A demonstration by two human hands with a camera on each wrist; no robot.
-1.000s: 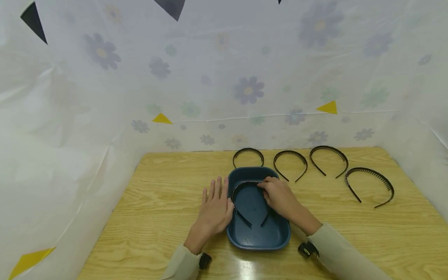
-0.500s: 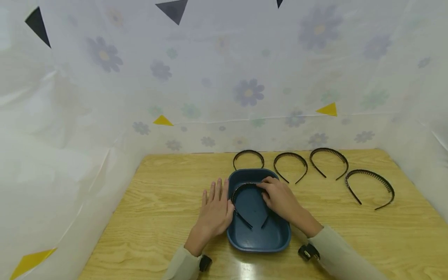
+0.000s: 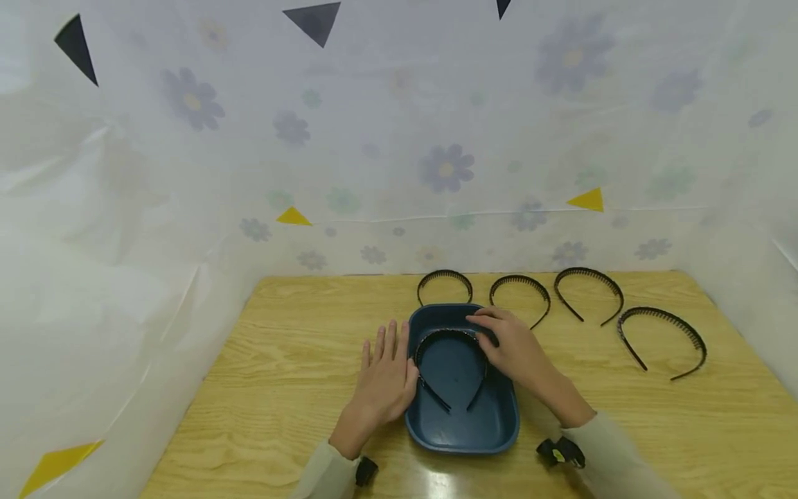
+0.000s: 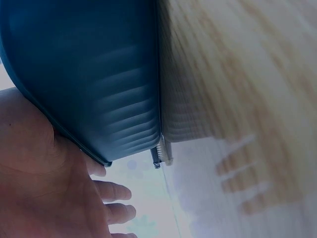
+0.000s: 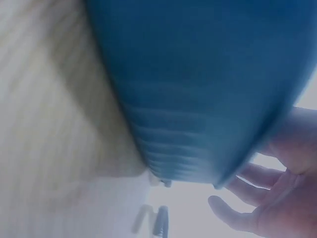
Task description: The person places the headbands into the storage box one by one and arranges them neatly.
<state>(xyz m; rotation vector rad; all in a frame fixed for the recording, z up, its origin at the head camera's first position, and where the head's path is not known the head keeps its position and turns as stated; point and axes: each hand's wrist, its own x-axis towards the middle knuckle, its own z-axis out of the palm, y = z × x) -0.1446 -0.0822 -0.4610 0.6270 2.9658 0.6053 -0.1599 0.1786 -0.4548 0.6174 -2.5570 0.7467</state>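
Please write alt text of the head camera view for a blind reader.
A black toothed plastic headband lies in a dark blue plastic tray on a wooden table; the left hand rests flat beside the tray, the right hand over its far right rim. Four more black headbands lie behind.

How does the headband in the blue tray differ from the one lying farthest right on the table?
The headband in the tray lies inside the blue tray, flanked by the left hand and right hand; the far-right headband lies on the bare wooden table, away from both hands. The tray one opens toward the person; the far-right one is turned, opening down and left. Both are thin, dark, toothed arcs.
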